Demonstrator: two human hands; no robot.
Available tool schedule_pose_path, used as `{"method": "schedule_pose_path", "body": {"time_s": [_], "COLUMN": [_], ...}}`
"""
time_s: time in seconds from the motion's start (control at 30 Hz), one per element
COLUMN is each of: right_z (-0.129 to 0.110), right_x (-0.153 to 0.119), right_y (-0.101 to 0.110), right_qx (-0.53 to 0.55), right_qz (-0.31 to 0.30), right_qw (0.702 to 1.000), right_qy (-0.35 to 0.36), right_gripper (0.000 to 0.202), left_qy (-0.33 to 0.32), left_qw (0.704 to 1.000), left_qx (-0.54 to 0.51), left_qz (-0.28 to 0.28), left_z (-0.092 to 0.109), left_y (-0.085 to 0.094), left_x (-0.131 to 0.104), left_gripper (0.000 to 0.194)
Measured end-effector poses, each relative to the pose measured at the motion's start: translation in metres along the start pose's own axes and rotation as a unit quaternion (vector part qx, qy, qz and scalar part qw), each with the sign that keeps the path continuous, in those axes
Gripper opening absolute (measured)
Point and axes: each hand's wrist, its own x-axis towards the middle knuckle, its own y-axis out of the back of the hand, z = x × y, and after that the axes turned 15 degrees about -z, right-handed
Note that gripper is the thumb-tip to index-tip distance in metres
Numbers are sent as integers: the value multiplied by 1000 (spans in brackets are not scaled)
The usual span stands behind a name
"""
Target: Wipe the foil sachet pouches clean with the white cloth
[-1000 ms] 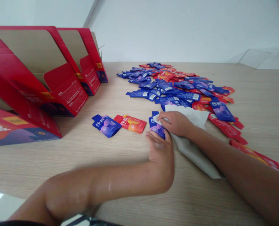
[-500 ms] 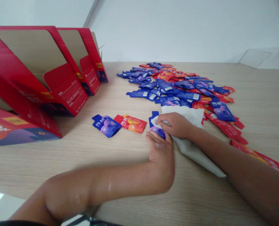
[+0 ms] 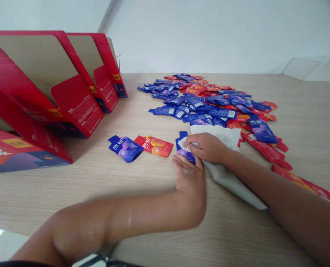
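Observation:
My right hand [image 3: 206,147] is closed on a white cloth [image 3: 226,136], pressing a fold of it onto a blue sachet [image 3: 183,137]. The rest of the cloth trails under my right wrist and forearm. At the sachet's near edge lies my left hand [image 3: 188,168], its fingers closed on the sachet and holding it against the table. Left of my hands, a red sachet [image 3: 158,147] and another blue sachet [image 3: 126,149] lie flat, side by side and touching.
Open red boxes [image 3: 78,105] stand at the left. A large heap of blue and red sachets [image 3: 197,101] spreads behind the cloth and to the right. More red sachets [image 3: 267,151] reach toward my right forearm. A pale wall rises behind the table [image 3: 154,178].

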Motion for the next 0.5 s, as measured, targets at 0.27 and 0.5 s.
{"method": "schedule_pose_path", "body": {"time_s": [0.27, 0.5], "right_z": [0, -2], "right_x": [0, 0], "right_y": [0, 2], "right_qx": [4, -8], "right_qz": [1, -11], "right_qw": [1000, 1000], "right_qy": [-6, -23], "right_gripper": [24, 24], "left_qy": [-1, 4], "left_qw": [1000, 1000], "left_qx": [-19, -27], "left_qz": [16, 16], "left_z": [1, 0], "left_y": [-2, -1], "left_x": [0, -1], "left_gripper": [48, 47]}}
